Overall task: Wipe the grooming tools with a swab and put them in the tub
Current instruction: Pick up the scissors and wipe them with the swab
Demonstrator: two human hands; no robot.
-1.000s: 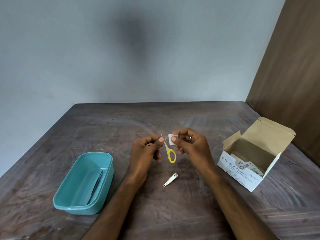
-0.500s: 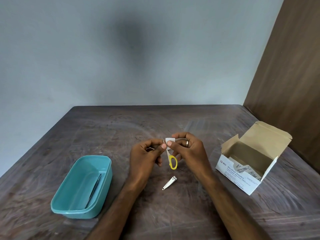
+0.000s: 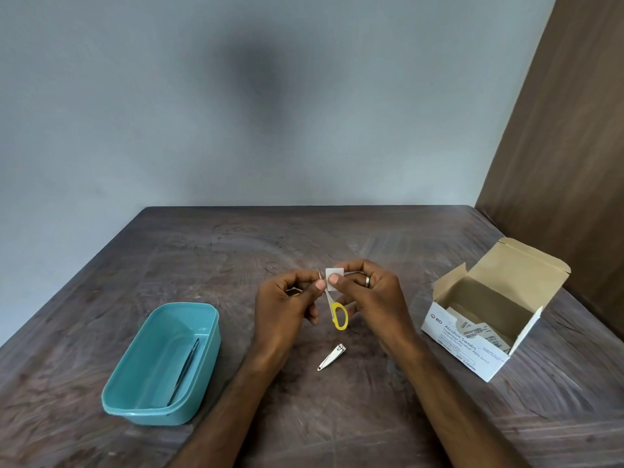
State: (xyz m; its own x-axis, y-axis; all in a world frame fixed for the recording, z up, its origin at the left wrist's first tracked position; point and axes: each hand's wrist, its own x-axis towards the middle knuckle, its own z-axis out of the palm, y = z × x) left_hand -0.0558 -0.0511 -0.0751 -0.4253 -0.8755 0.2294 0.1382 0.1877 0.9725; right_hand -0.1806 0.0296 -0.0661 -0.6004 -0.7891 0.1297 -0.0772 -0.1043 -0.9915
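Observation:
Small scissors with yellow handles (image 3: 338, 315) hang blades-up between my hands above the table. My left hand (image 3: 285, 305) pinches them near the blades. My right hand (image 3: 366, 292), with a ring on one finger, presses a small white swab (image 3: 334, 275) against the blade with thumb and fingers. A silver nail clipper (image 3: 332, 357) lies on the table just below my hands. The teal tub (image 3: 135, 396) stands at the left with metal tweezers (image 3: 185, 370) lying inside it.
An open cardboard box of alcohol swabs (image 3: 472, 346) sits at the right, lid flap up, packets inside. The dark wooden table (image 3: 236, 244) meets a grey wall at the back, and a brown panel rises on the right.
My right hand has brought the swab from beside the scissors onto the blade. Both hands stay close together at the table's middle; the view has shifted slightly.

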